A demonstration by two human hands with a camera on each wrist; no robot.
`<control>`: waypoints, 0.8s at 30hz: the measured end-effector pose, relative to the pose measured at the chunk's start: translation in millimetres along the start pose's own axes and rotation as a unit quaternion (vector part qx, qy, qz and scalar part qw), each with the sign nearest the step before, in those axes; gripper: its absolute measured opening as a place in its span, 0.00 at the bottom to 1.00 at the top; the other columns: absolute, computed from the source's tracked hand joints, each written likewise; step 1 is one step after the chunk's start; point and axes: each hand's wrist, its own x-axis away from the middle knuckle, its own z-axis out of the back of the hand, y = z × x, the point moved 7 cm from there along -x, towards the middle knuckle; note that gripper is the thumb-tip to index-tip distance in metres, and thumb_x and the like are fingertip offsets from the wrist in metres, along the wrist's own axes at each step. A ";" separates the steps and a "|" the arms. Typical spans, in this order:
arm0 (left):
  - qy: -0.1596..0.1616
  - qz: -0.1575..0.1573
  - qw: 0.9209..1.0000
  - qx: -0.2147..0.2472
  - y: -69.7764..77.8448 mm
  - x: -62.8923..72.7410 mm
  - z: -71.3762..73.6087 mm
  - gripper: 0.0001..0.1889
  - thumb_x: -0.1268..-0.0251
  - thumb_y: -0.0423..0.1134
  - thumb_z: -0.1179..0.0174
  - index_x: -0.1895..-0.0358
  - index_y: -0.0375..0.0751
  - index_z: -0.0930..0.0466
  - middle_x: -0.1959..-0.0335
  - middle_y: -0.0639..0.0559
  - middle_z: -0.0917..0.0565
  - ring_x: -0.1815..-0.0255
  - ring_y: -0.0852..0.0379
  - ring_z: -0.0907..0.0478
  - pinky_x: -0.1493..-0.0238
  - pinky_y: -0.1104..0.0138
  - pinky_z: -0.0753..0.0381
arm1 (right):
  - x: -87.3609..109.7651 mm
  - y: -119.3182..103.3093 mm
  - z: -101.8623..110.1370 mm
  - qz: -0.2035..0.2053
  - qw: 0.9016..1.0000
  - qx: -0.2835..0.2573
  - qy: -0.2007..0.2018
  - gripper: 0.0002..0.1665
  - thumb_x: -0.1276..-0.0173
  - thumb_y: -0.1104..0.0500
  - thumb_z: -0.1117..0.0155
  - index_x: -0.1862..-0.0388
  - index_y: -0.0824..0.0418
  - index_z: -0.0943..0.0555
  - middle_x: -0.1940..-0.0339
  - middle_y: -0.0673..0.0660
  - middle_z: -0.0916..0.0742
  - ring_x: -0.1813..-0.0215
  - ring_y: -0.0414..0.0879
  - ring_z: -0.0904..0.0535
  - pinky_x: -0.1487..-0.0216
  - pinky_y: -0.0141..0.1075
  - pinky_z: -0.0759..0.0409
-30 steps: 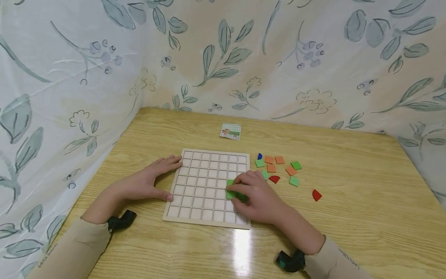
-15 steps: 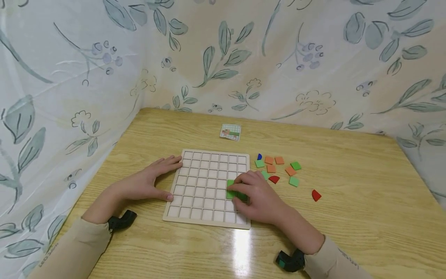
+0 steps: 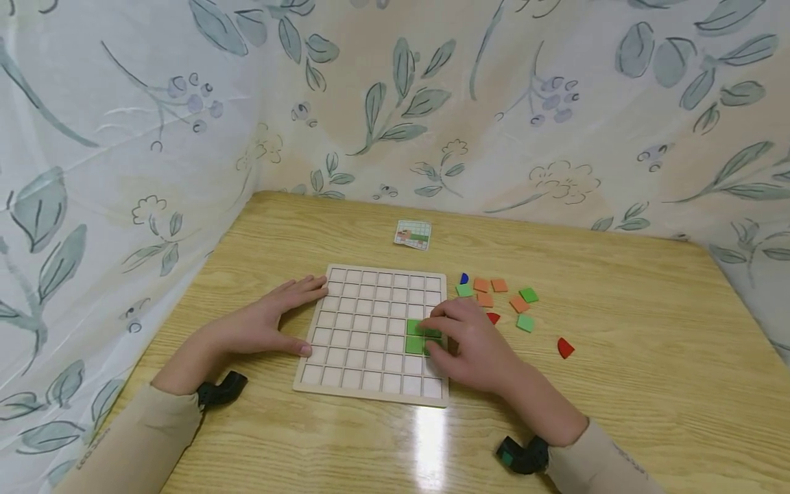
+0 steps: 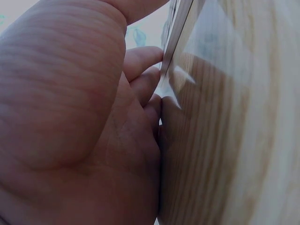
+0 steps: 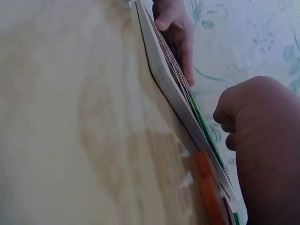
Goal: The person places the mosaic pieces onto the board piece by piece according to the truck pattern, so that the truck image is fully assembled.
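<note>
A pale wooden grid board (image 3: 350, 320) lies on the table. My left hand (image 3: 262, 319) is spread at its left side, thumb on the front part of the rim and fingertips at the back part. Toward the board's right side, two light green square tiles (image 3: 415, 344) sit in cells, with darker green tiles (image 3: 434, 334) beside them, partly covered. Over these tiles hovers my right hand (image 3: 475, 342), thumb and fingers loosely bent and apart. In the right wrist view, a gap shows between the right hand (image 5: 262, 122) and the board (image 5: 176, 89).
Right of the board lie several orange square tiles (image 3: 485, 300), green tiles (image 3: 525, 323), a blue piece (image 3: 464, 278) and red quarter-round pieces (image 3: 564, 348). A small picture card (image 3: 413, 234) lies behind the board. Patterned cloth (image 3: 395, 103) hangs at the back and left.
My right hand has drawn back slightly to the right, uncovering more of the green tiles. The left hand has stayed at the board's edge. The head view has shifted a little.
</note>
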 end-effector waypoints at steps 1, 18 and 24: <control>0.000 -0.001 1.000 -0.001 -0.1 0.0 -0.2 0.58 0.40 0.61 0.19 0.11 0.51 0.40 0.08 0.54 0.50 0.09 0.36 0.63 0.16 0.32 0.60 | 0.8 3.4 1.9 -0.002 1.000 0.003 0.002 0.13 0.35 0.61 0.22 0.50 0.57 0.07 0.55 0.49 0.13 0.52 0.46 0.21 0.46 0.47 0.25; -0.002 0.002 1.000 0.001 -2.4 0.2 -1.9 0.58 0.40 0.61 0.19 0.10 0.52 0.41 0.08 0.53 0.51 0.09 0.36 0.64 0.17 0.31 0.61 | 21.3 74.1 50.4 -0.080 0.994 0.048 0.051 0.21 0.35 0.65 0.24 0.43 0.67 0.09 0.50 0.61 0.11 0.53 0.56 0.21 0.50 0.52 0.28; 0.002 0.003 1.000 0.001 -0.6 0.4 -0.9 0.58 0.40 0.61 0.19 0.11 0.52 0.41 0.08 0.55 0.51 0.09 0.35 0.64 0.17 0.31 0.61 | 28.2 91.2 69.6 -0.092 0.991 0.074 0.069 0.18 0.38 0.68 0.25 0.47 0.68 0.08 0.54 0.62 0.10 0.57 0.58 0.21 0.54 0.50 0.27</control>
